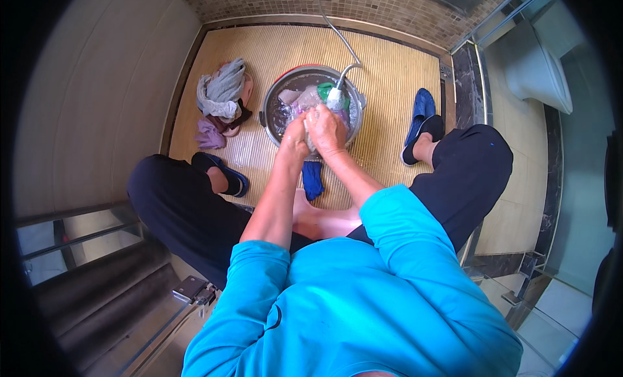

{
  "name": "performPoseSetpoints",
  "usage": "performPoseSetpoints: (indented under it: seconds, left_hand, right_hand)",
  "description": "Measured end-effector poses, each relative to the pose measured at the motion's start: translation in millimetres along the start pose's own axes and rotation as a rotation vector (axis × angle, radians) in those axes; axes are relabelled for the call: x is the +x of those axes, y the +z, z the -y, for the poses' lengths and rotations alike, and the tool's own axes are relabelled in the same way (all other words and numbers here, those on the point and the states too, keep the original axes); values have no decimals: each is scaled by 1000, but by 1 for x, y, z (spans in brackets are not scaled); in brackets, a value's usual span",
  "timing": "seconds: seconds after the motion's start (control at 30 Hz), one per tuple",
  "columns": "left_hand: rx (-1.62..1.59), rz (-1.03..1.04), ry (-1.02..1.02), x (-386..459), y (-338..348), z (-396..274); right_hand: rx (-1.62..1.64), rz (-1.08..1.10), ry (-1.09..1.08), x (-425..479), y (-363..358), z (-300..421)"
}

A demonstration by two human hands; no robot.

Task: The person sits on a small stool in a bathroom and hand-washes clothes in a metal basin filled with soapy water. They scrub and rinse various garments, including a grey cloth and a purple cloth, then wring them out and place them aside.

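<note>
In front of me stands a round grey basin (267,102) of water with wet clothes in it. My left hand (294,135) and my right hand (326,128) are pressed together over its near side, both closed around a pale wet cloth (308,138). Most of that cloth is hidden by the fingers. A beige-pink garment (307,98) and a green cloth (325,89) lie in the water beyond my hands. The white shower head (335,100) rests in the basin just past my right hand, its metal hose (343,41) running up the far wall.
A heap of grey clothes (221,92) with a purple cloth (210,135) lies on the ribbed floor (389,75) at left. A blue cloth (312,179) hangs or lies before the pink stool (321,220). At right are a blue slipper (422,106), a dark raised sill (467,80) and a toilet (538,70).
</note>
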State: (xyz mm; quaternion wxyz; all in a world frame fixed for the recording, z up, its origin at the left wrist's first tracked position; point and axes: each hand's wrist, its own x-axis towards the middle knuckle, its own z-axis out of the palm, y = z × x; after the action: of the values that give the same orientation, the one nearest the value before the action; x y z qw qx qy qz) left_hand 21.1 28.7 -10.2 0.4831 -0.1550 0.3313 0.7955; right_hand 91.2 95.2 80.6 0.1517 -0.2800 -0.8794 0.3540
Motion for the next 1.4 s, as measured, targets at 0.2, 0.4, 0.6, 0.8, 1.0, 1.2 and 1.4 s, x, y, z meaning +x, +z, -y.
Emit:
performPoseSetpoints:
  seconds: [0.2,0.4,0.6,0.8,1.0,1.2,1.4]
  left_hand:
    - [112,161,194,-12,-46,-41]
    - [90,25,24,-14,7,-7]
    - [-23,-124,-58,-22,29,-19]
    - [-192,114,125,-52,45,-81]
    - [-334,225,195,-60,50,-105]
    - [-443,86,355,-65,22,-125]
    - [-426,85,358,-65,8,-131]
  right_hand:
    - [-58,-129,-578,-36,19,47]
    - [-42,47,-65,4,4,-1]
    - [93,-6,82,14,7,-14]
    - [754,224,161,26,14,-21]
    - [827,620,129,11,31,-37]
    - [343,612,201,12,31,-50]
    - [196,493,164,10,25,-54]
